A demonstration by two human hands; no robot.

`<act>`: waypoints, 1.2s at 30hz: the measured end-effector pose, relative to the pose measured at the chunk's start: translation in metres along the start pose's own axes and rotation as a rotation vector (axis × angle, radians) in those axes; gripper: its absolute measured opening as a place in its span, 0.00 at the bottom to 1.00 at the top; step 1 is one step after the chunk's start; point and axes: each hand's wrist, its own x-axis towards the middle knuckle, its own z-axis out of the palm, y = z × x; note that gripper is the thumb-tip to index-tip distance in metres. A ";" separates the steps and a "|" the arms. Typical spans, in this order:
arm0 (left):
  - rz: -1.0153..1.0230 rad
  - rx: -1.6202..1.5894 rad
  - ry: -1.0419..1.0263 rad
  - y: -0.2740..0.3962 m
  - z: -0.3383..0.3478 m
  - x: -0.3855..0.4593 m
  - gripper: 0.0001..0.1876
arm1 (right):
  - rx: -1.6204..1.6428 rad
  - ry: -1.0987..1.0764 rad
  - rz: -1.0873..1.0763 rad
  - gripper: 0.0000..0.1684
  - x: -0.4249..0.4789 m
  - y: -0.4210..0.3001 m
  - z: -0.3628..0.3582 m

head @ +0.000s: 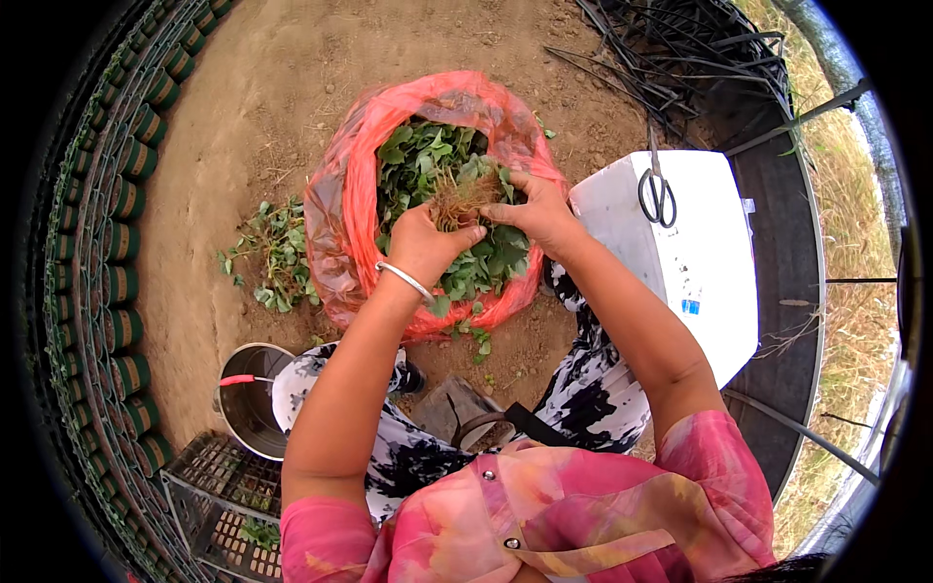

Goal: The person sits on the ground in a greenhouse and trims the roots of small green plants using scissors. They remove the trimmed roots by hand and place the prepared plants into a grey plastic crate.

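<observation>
A red plastic bag (361,182) stands on the ground before me with its mouth spread wide. Leafy green plants (415,149) fill it. Over the opening, my left hand (430,244) and my right hand (536,211) hold a bunch of bare-rooted seedlings (466,198) between them. Its brown, thread-like roots face me, and some leaves show behind them near my right fingers. My left thumb and fingers grip the near left side of the bunch. The right thumb and fingers pinch its right side.
A white foam box (700,233) with black-handled scissors (657,197) on top stands at right. Loose plants (280,255) lie left of the bag. Nearer are a metal pot (244,408) and a black plastic crate (219,481). Rows of green pots (124,284) line the left; black strips (678,58) lie far right.
</observation>
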 end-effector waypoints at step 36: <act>0.091 -0.476 0.133 0.030 -0.001 -0.017 0.16 | 0.861 0.168 0.084 0.09 -0.004 -0.043 -0.015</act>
